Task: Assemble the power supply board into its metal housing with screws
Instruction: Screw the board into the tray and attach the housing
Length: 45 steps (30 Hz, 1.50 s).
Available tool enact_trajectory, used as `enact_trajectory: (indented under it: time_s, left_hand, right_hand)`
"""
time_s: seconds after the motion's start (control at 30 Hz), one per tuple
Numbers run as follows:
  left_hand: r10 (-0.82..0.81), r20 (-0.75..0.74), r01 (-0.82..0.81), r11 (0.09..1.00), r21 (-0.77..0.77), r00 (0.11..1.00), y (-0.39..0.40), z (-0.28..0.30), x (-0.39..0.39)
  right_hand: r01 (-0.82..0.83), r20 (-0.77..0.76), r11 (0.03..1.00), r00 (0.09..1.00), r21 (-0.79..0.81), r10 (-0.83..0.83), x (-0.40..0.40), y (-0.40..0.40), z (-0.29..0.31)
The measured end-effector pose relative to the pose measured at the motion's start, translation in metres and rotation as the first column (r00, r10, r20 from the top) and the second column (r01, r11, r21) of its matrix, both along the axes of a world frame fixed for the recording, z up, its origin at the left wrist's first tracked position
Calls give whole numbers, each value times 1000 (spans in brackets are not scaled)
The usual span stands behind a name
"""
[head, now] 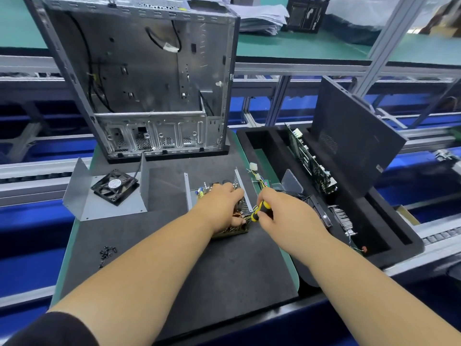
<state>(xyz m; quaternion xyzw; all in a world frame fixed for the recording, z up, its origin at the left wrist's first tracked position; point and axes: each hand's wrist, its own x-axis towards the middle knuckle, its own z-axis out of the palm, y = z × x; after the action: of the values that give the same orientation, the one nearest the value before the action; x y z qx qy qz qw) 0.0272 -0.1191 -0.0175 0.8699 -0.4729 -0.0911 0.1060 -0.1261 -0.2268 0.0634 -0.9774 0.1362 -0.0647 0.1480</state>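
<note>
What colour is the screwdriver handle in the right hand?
Yellow and black, seen in the head view: the screwdriver in the right hand.

The power supply board (230, 221) sits in the middle of the mat (174, 265). Behind the board stands the big computer case (139, 78). Left of the board lies a metal cover (82, 196) with a fan (114, 187) in it. The screws (107, 253) lie left of the board, nearer the person. Right of the board is a foam tray (399, 245) holding a circuit card (309, 161).

— Only one view: head-worn, wide-angle, looking forward and down across the dark mat (154, 258).
— Near?
— Close enough; both forearms reaching in from the bottom edge, open computer case (139, 78) at the mat's far edge.
</note>
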Motion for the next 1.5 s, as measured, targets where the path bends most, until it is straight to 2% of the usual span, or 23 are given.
enact_trajectory:
  time_s: [0.17, 0.4, 0.63, 0.77, 1.0, 1.17, 1.37, 1.5]
  left_hand:
    - [3, -20, -3, 1000, 7, 1000, 0, 2, 0]
    - [-1, -23, 1, 1000, 15, 1000, 1, 5, -1]
    - [0, 0, 0, 1000, 18, 1000, 0, 4, -2]
    - [-2, 4, 2, 1000, 9, 1000, 1, 3, -2]
    - [19, 128, -22, 1000, 19, 992, 0, 0, -10]
    - [157, 273, -127, 984, -126, 949, 7, -24, -45]
    - [222, 260, -185, 970, -161, 940, 19, -57, -66]
    - [286, 255, -212, 935, -283, 923, 13, -59, -66]
  right_hand:
    - [-25, -39, 998, 999, -58, 23, 4, 0, -1]
    - [-22, -50, 999, 999, -43, 20, 6, 1, 1]
    - [-79, -75, 986, 995, -148, 68, 8, 2, 3]
    - [-100, -80, 987, 993, -122, 91, 8, 1, 4]
    - [-92, -97, 992, 992, -86, 84, 8, 2, 4]
    - [-110, -86, 992, 991, -70, 104, 7, 2, 5]
    - [-156, -116, 987, 982, -35, 151, 7, -2, 6]
    - [-171, -133, 985, 977, -26, 167, 9, -5, 7]
